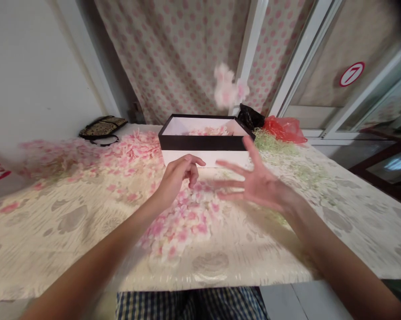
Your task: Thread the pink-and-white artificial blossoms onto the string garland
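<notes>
Petals (183, 218): thin, ruffled, pink/wht. Box (205, 143): rect., smooth, blk band. Blurred petal clump (225, 89) midair. L hand (178, 175) half-open, fingers bent; R hand (262, 182) splayed wide.

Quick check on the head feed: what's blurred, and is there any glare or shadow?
Head view: right hand smeared, apparently by motion, as are the pink petals in midair; left hand crisper; soft shadow beside the right forearm on the tablecloth; bright glare near the right edge; top right corner dark.
</notes>
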Motion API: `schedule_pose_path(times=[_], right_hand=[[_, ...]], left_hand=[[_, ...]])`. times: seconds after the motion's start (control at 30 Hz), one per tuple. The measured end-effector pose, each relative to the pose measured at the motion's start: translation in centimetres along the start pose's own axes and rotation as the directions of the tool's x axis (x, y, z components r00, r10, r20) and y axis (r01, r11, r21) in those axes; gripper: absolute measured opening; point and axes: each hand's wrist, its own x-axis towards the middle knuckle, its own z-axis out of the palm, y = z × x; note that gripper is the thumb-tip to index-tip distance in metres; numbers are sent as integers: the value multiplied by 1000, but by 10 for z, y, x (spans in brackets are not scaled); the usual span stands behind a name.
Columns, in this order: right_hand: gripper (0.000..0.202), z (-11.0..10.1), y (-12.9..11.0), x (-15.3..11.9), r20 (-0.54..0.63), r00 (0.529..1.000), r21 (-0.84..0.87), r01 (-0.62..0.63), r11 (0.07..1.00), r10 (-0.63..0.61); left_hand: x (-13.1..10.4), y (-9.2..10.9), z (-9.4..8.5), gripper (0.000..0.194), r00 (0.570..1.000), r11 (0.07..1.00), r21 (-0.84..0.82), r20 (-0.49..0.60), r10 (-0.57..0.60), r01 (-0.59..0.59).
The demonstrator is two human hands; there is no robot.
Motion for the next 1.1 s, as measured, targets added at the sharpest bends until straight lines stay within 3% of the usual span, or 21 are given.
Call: schedule_pose_path(times=[0.07, 0.13, 0.2, 0.27, 0.33, 0.37, 0.43, 0.5, 0.6, 0.83, 1.1], right_hand=[[109, 5, 5, 0, 130, 988, 37, -90, 995, 84], [110, 8, 9, 1, 165, 979, 10, -121, 993, 118], [93, 8, 10, 2, 71, 994, -66, -76, 995, 81], [62, 3, 11, 2, -90, 996, -243, -39, 969, 18], [31, -5, 11, 0, -232, 972, -526, -96, 845, -34], [22, -10, 12, -1, -270, 962, -667, -157, 728, -40], [16, -20, 14, -5, -294, 956, -846, -257, 467, -6], [15, -26, 18, -9, -274, 960, -903, -280, 325, 63], [16, -26, 25, -11, -238, 966, -911, -257, 322, 97], [19, -26, 34, -7, -223, 971, -915, -241, 323, 90], [21, -28, 26, 0, -237, 967, -912, -190, 364, -89]], left_hand=[[0, 1, 0, 35, 1000, 1000, -25, -7, -7, 7], [-1, 2, 0, 36, 1000, 1000, 1, -25, -7, 7], [-1, 3, 0, 34, 999, 993, 121, -36, -1, 5], [-1, 1, 0, 30, 1000, 945, 326, 17, 3, -8], [-2, -4, -2, 26, 989, 849, 525, 145, -19, -60], [-3, -8, -3, 24, 974, 796, 598, 221, -46, -98], [-4, -16, -6, 20, 930, 696, 695, 351, -108, -181], [-5, -25, -9, 23, 894, 614, 750, 421, -155, -247], [-4, -33, -13, 28, 895, 578, 774, 416, -159, -257], [1, -36, -11, 18, 934, 635, 746, 341, -102, -204], [4, -27, -9, 21, 972, 698, 701, 233, -31, -146]])
